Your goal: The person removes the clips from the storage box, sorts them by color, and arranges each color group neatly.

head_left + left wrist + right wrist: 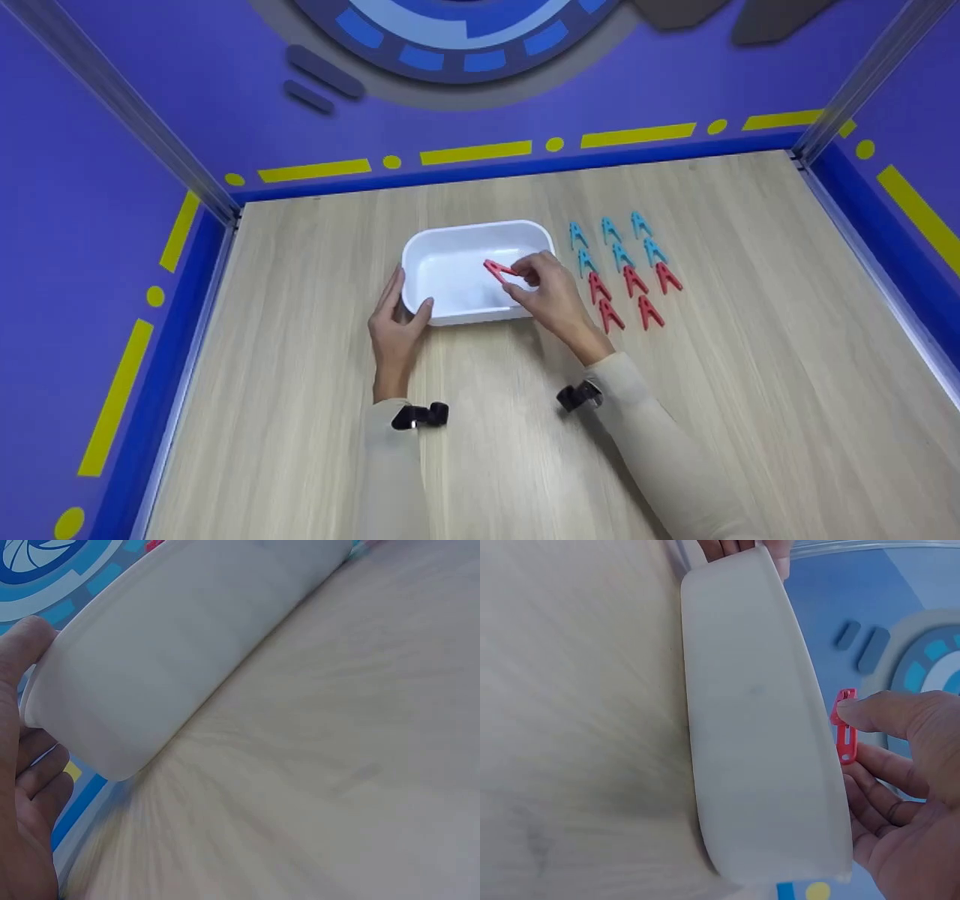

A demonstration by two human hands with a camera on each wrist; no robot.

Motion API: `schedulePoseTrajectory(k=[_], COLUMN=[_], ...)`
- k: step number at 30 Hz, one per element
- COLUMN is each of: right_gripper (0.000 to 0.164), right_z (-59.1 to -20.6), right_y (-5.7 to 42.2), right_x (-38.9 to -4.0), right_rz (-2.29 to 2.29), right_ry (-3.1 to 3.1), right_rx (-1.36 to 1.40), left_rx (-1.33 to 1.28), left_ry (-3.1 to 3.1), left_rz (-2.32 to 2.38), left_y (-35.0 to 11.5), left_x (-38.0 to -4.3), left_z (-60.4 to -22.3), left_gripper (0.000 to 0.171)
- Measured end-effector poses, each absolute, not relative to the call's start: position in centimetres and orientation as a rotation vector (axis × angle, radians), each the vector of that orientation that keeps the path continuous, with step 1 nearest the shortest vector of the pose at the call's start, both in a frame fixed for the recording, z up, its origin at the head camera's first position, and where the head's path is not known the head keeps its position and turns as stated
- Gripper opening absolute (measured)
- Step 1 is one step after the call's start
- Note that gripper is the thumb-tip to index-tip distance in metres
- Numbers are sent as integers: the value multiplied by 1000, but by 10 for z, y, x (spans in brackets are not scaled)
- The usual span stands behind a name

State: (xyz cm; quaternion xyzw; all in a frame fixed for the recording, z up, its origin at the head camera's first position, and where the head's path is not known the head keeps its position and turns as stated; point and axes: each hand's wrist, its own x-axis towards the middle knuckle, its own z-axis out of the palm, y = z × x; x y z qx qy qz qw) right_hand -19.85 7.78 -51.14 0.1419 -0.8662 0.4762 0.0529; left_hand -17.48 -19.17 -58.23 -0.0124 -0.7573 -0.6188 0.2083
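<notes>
A white plastic basin [469, 319] sits on the table. At its near left corner my left hand [391, 334] grips it, thumb at the rim and fingers along the outer side wall. Between thumb and fingers, my right hand [553, 296] pinches a red clothespin [491, 265] over the basin's right part. In the right wrist view the red clothespin [847, 736] shows just past the basin rim, thumb at one end and a fingertip at the other. The inside of the basin shows no other clothespins in the head view.
Right of the basin, blue clothespins [622, 256] lie in rows at the back, with red clothespins [635, 280] in rows nearer me. Blue printed walls [465, 120] enclose the wooden table [495, 450] at the back and sides.
</notes>
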Motion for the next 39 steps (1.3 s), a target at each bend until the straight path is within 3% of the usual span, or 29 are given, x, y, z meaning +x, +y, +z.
schedulePoseTrajectory(k=[19,26,39], right_gripper=[32,31,29], right_z=[-514,-526,-542], right_y=[157,192,246], right_x=[-172,-169,-154], right_rz=[1559,1492,1418], right_ry=[-2582,-2498,-2509], right_rx=[-43,-57,-283], left_rx=[-39,-11,-36], left_ry=[-2109,-2079,-2076], left_rz=[-1723,-1799,-1788], left_y=[-191,-182,-181], left_x=[-176,-161,-160], left_z=[-582,-551,-550], left_gripper=[73,71,70])
